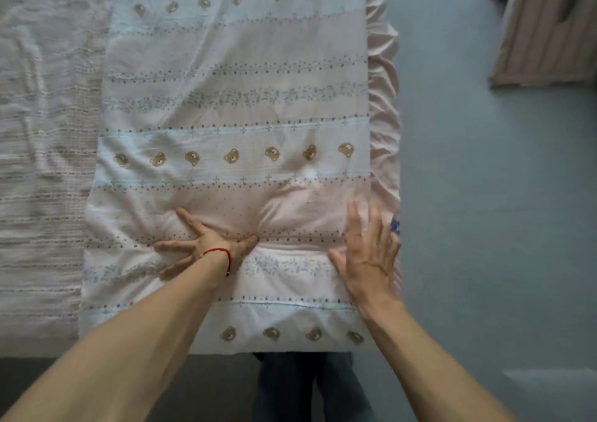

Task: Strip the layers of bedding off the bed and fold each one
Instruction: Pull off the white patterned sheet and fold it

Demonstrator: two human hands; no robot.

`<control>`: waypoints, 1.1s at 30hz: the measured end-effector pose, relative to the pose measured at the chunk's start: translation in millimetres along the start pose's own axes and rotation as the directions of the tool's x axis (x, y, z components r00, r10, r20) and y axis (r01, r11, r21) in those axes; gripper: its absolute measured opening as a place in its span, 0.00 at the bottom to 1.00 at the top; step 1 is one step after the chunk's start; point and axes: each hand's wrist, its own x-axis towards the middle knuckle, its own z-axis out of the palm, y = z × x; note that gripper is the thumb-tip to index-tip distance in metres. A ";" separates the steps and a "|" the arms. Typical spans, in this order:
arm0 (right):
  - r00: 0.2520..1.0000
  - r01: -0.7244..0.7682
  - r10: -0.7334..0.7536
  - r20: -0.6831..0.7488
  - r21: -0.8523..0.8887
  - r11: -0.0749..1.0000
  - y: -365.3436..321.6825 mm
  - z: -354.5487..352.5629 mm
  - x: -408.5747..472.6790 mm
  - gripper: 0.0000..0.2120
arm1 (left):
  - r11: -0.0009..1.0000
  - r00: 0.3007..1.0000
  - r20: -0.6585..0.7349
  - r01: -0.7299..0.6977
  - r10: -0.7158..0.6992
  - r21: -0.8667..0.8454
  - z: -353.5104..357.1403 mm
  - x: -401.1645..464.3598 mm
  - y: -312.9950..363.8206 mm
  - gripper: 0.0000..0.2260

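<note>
A folded quilt (235, 105), white and pale pink with rows of small bear faces and dotted bands, lies lengthwise along the bed's right side. My left hand (206, 247), a red string round its wrist, presses flat into the quilt near its front end with fingers spread wide, denting the padding. My right hand (368, 253) lies flat with straight fingers on the quilt's right edge. Beneath and to the left lies a white textured sheet (42, 130). A pink ruffled bed skirt (384, 98) runs down the bed's right edge.
Grey floor (468, 227) stretches to the right of the bed. A pink panelled piece of furniture (546, 34) stands at the upper right. My legs in dark trousers (310, 389) stand against the bed's near edge.
</note>
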 end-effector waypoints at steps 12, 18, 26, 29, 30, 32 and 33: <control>0.925 0.196 -0.225 -0.307 -0.124 0.973 -10.9 5.5 -68.5 0.19 | 0.666 0.643 0.177 -0.731 0.745 -0.150 58.2 -147.8 56.5 0.15; 0.962 -0.014 0.043 -0.269 0.108 0.994 5.3 6.8 -75.8 0.23 | 0.831 0.803 0.249 -0.464 0.541 -0.309 73.8 -130.5 63.3 0.06; 0.965 0.037 -0.028 -0.262 0.030 0.999 19.3 -2.9 -96.5 0.18 | 0.800 0.740 0.391 -0.324 0.546 -0.505 72.7 -136.5 47.0 0.04; 0.960 0.026 -0.023 -0.278 0.007 1.000 17.0 4.3 -97.5 0.20 | 0.796 0.732 0.388 -0.345 0.560 -0.497 78.1 -140.1 43.6 0.04; 0.960 0.012 -0.008 -0.280 0.013 1.000 17.8 7.1 -98.8 0.23 | 0.797 0.719 0.405 -0.348 0.565 -0.494 79.4 -140.6 41.6 0.04; 0.958 -0.015 0.021 -0.285 0.025 1.000 20.0 9.4 -106.2 0.25 | 0.785 0.670 0.445 -0.362 0.594 -0.503 79.5 -141.2 34.5 0.06; 0.952 -0.027 0.027 -0.304 0.005 1.000 20.3 10.2 -110.9 0.26 | 0.774 0.633 0.469 -0.378 0.616 -0.507 79.3 -142.3 32.9 0.09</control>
